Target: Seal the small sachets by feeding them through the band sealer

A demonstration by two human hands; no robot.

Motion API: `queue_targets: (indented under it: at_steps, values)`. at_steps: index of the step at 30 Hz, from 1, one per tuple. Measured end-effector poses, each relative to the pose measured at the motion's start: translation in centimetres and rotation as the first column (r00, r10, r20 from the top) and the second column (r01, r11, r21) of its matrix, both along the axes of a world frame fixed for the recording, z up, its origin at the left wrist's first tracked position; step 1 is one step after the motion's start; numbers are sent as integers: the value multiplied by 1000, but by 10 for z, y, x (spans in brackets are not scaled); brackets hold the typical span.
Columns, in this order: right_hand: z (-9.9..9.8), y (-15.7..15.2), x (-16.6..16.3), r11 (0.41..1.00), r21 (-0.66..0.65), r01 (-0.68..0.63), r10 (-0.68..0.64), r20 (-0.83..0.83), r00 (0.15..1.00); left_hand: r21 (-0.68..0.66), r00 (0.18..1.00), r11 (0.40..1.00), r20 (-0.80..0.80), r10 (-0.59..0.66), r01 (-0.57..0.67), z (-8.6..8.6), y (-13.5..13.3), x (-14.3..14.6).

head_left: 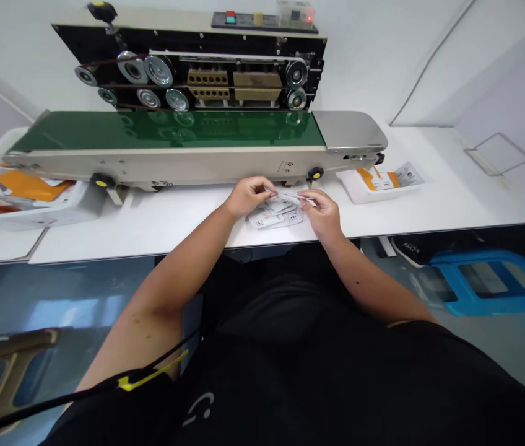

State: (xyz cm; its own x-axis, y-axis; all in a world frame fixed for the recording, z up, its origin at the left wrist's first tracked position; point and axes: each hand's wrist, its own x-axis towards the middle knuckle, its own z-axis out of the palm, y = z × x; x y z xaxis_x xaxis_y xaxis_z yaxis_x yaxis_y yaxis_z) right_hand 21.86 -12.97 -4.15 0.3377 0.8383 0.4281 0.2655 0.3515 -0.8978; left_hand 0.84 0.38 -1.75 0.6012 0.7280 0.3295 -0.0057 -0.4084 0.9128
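A thin, flat white packet (289, 196) is held near the front edge of the white table (188, 226), pinched narrowly between the fingertips of the left hand (254, 195) and right hand (322, 214). Beneath it, flat white printed packets (266, 220) are piled. Behind, toward the back edge, a long green conveyor belt (174, 131) is seen.

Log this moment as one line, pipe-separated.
left hand: at packet | right hand: pinching packet | more packets: piled on table | machine: behind, red light lit
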Motion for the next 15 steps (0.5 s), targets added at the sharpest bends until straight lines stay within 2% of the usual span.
queue_targets:
  at_steps: [6, 11, 15]
  values:
    - [5, -3, 0, 996, 88, -14, 8, 75, 997, 6, 1000, 1000, 4, -7, 7, 3, -2, 0]
    - [0, -2, 1, 997, 71, 0, -6, 95, 995, -11, 1000, 1000, 7, -25, 25, 5, -4, 0]
    - [-3, -2, 2, 999, 46, 17, -23, 124, 992, 34, 1000, 999, 1, -18, 18, 5, -2, 0]
